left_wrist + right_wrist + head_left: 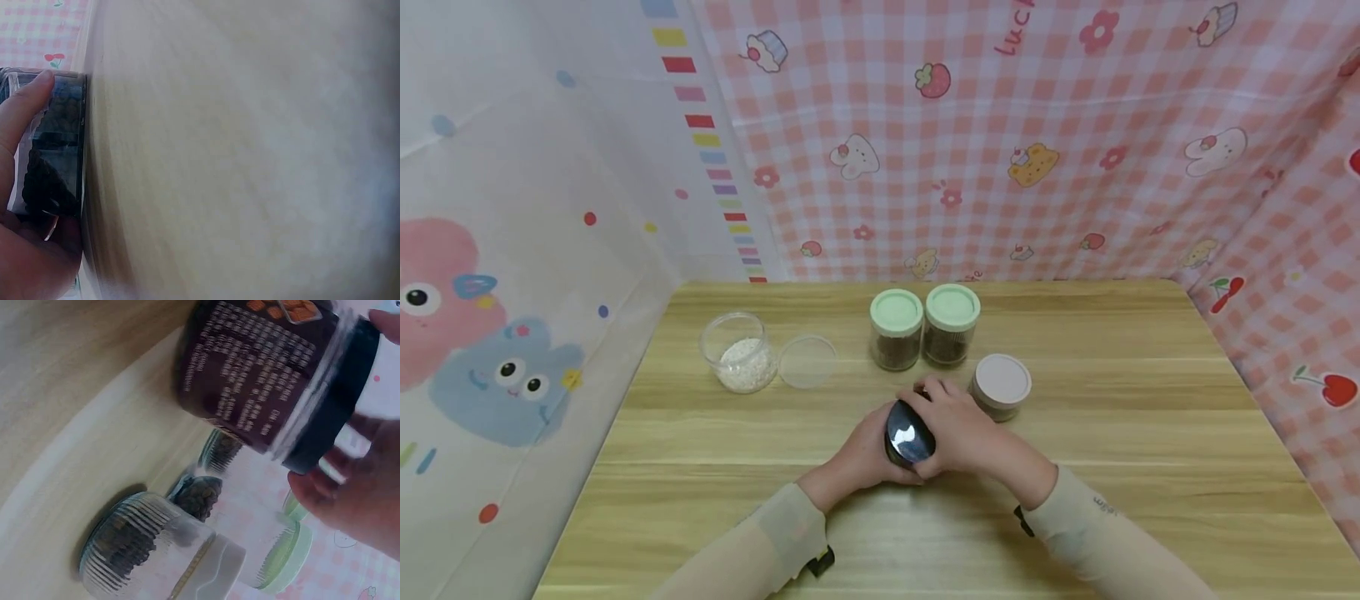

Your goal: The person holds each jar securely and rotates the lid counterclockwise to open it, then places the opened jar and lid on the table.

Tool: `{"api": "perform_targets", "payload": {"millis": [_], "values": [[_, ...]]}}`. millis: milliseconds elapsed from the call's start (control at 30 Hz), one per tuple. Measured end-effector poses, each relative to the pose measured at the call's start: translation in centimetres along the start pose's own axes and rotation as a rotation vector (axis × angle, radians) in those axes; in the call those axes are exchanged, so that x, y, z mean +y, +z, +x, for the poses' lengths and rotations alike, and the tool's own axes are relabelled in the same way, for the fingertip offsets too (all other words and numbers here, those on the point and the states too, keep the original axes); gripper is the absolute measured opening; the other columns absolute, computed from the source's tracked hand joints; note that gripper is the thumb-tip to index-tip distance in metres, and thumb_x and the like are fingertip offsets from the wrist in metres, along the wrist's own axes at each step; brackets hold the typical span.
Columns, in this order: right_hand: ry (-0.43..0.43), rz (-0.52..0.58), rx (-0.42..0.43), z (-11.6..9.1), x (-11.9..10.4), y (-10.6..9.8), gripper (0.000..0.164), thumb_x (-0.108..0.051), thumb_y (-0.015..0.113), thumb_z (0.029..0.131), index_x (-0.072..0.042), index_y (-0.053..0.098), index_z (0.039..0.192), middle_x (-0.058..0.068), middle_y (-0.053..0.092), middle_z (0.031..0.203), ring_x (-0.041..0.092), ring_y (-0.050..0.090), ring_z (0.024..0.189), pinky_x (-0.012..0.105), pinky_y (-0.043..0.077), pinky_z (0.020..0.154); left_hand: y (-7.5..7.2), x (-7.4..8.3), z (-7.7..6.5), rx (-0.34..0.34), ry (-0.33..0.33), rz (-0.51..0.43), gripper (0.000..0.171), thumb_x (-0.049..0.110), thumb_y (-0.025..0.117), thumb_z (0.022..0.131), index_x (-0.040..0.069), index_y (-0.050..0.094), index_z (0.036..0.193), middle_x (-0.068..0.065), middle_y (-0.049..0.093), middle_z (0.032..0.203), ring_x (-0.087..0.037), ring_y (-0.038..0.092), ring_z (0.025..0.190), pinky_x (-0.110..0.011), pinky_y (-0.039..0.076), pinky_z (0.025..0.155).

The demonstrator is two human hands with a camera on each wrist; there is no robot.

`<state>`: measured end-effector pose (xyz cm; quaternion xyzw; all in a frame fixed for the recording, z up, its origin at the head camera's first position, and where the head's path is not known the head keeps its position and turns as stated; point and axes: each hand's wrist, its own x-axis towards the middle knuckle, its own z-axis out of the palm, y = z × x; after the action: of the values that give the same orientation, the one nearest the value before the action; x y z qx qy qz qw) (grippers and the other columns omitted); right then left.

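Note:
In the head view a jar with a glossy black lid [910,433] is between both hands. My left hand [865,450] holds the jar's side; in the left wrist view its thumb lies across the clear wall of the jar [59,119], with dark contents behind it. My right hand [961,429] grips the lid from the other side. From the right wrist the jar shows a dark brown label [250,375] with white print, and the fingertips of the right hand [362,487] are on the edge of the black lid [337,400].
Behind the hands stand two green-lidded jars [897,312] with dark contents. A jar with a pale lid [1002,379] is close by the right hand. To the left are an open clear container [741,358] of white grains and a clear round lid [808,362].

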<state>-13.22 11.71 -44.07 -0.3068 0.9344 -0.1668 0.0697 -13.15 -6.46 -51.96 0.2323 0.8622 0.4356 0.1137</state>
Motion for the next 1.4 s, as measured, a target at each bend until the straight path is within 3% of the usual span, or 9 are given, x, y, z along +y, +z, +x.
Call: {"api": "perform_targets", "payload": {"millis": [100,167,300,400,667,967,1067,1200,1400], "values": [[-0.035,-0.004,-0.023,0.1,0.2,0.1,0.097,-0.051,0.083,0.059,-0.02,0.042,0.141,0.012,0.039,0.139,0.031,0.036,0.128,0.05,0.039,0.099,0.1,0.0,0.0,0.0,0.004,0.021,0.108,0.037,0.09,0.057,0.011,0.031,0.144,-0.006,0.047,0.139,-0.02,0.047,0.126,-0.039,0.04,0.104],[0.014,-0.016,-0.024,0.0,0.0,0.2,0.1,-0.059,0.08,0.061,-0.02,0.039,0.143,0.014,0.037,0.141,0.033,0.035,0.129,0.051,0.039,0.099,0.1,0.0,0.0,0.004,0.006,0.011,0.107,0.037,0.091,0.057,0.012,0.032,0.143,-0.005,0.048,0.138,-0.02,0.048,0.125,-0.04,0.041,0.104],[0.15,-0.08,0.005,0.1,-0.5,0.4,0.101,-0.071,0.072,0.061,-0.013,0.044,0.139,0.014,0.043,0.126,0.03,0.041,0.115,0.046,0.044,0.089,0.1,0.1,0.1,0.004,0.004,-0.037,0.106,0.032,0.092,0.054,0.013,0.036,0.141,-0.004,0.051,0.136,-0.019,0.05,0.122,-0.039,0.042,0.102],[0.173,-0.11,0.013,0.2,-0.8,0.4,0.095,-0.069,0.073,0.063,-0.009,0.049,0.134,0.012,0.045,0.115,0.027,0.042,0.105,0.041,0.047,0.082,0.1,0.1,0.1,-0.007,-0.005,-0.049,0.105,0.03,0.093,0.054,0.013,0.036,0.141,-0.004,0.05,0.135,-0.018,0.05,0.122,-0.038,0.042,0.102],[0.023,-0.027,-0.014,0.6,-0.5,-0.2,0.092,-0.045,0.084,0.053,-0.013,0.051,0.133,0.008,0.046,0.124,0.026,0.04,0.114,0.038,0.044,0.093,0.1,0.0,0.1,0.0,0.015,0.011,0.108,0.035,0.091,0.056,0.013,0.032,0.143,-0.005,0.049,0.137,-0.019,0.049,0.123,-0.039,0.042,0.103],[-0.161,0.011,-0.077,0.4,0.1,-1.0,0.086,-0.036,0.085,0.058,-0.02,0.049,0.133,0.007,0.042,0.136,0.026,0.037,0.125,0.042,0.043,0.096,0.2,-0.2,0.1,0.006,0.027,0.01,0.106,0.039,0.091,0.056,0.015,0.035,0.143,-0.001,0.048,0.137,-0.016,0.05,0.121,-0.036,0.042,0.102],[-0.133,0.011,-0.079,0.2,0.1,-0.9,0.094,-0.047,0.085,0.06,-0.02,0.043,0.14,0.011,0.038,0.14,0.03,0.035,0.129,0.045,0.042,0.099,0.1,-0.1,0.1,0.009,0.018,0.021,0.106,0.038,0.091,0.056,0.013,0.035,0.142,-0.005,0.049,0.137,-0.02,0.049,0.122,-0.04,0.042,0.102],[-0.025,-0.024,-0.053,-0.1,0.1,-0.7,0.108,-0.065,0.079,0.058,-0.015,0.037,0.144,0.017,0.038,0.138,0.035,0.036,0.127,0.049,0.042,0.098,-0.1,0.0,0.0,0.015,-0.004,0.019,0.104,0.035,0.092,0.055,0.011,0.037,0.141,-0.008,0.051,0.135,-0.023,0.051,0.121,-0.042,0.042,0.101],[0.06,-0.041,-0.011,0.1,-0.3,-0.4,0.099,-0.058,0.082,0.058,-0.011,0.046,0.138,0.012,0.044,0.122,0.028,0.041,0.111,0.043,0.044,0.091,-0.2,0.2,0.0,-0.002,-0.026,-0.011,0.103,0.034,0.091,0.056,0.012,0.037,0.14,-0.007,0.051,0.134,-0.022,0.051,0.12,-0.041,0.043,0.101]]}}
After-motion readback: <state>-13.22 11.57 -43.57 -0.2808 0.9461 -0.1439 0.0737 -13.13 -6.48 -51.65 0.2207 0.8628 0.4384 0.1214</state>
